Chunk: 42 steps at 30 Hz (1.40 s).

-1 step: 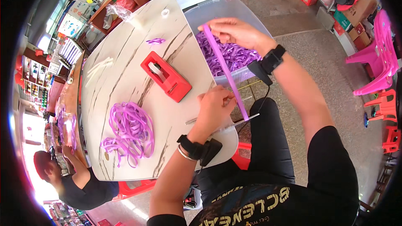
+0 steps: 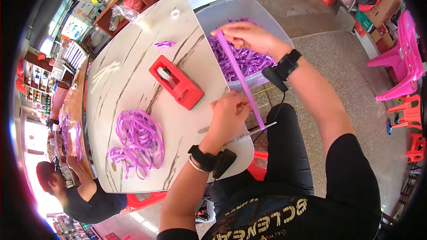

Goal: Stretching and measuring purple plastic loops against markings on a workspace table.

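A flat purple ribbon (image 2: 237,69) runs taut and slanting past the table's right edge. Its upper end is pinched in my right hand (image 2: 249,35), above a clear plastic bin (image 2: 267,79) filled with purple ribbon pieces (image 2: 249,64). Lower down, the ribbon meets a thin metal rod (image 2: 268,125) that juts out beyond the table edge. My left hand (image 2: 227,115) is closed over the table corner, its fingertips against the ribbon's left side; what lies inside the fingers is partly hidden. The rod passes beneath this hand.
On the marble-patterned table (image 2: 129,75) are a red tape dispenser (image 2: 178,84), a heap of purple ribbon (image 2: 138,140), a small ribbon bundle (image 2: 165,44), pale sticks (image 2: 106,73) and a white ring (image 2: 175,14). Another person (image 2: 82,191) works at left. Pink chairs (image 2: 400,58) stand at right.
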Motion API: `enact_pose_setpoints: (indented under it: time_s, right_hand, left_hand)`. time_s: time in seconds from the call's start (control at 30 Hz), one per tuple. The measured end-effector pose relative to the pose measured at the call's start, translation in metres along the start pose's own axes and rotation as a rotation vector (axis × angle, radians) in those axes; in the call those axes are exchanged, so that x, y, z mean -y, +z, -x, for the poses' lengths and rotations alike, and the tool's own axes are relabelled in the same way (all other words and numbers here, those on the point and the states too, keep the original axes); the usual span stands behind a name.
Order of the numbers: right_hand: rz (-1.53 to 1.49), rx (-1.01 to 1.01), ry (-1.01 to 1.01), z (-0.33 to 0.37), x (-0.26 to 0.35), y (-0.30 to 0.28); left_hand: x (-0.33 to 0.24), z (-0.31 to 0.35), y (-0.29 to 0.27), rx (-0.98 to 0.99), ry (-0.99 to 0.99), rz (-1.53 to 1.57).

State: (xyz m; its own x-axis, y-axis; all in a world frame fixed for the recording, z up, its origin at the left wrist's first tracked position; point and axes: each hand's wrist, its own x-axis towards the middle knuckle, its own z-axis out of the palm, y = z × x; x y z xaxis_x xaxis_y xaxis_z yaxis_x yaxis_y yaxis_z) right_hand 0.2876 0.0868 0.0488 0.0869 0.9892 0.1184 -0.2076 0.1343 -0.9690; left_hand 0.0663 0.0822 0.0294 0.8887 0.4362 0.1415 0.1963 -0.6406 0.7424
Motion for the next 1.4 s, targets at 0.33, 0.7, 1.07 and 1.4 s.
enact_pose_setpoints:
  time_s: [0.33,0.7,1.07,1.4]
  right_hand:
    - [0.232,-0.151,0.296,0.011,-0.103,-0.020]
    - [0.499,-0.284,0.351,0.089,-0.153,-0.013]
    - [0.226,-0.044,0.668,0.266,-0.120,0.085]
    - [0.296,-0.101,0.538,0.293,-0.010,0.145]
  left_hand:
    - [-0.002,-0.003,-0.002,-0.046,-0.029,0.098]
    - [-0.002,-0.004,0.000,0.087,0.039,-0.164]
    - [0.003,-0.004,-0.003,0.124,-0.035,-0.138]
    - [0.007,-0.007,0.002,0.106,-0.025,-0.081]
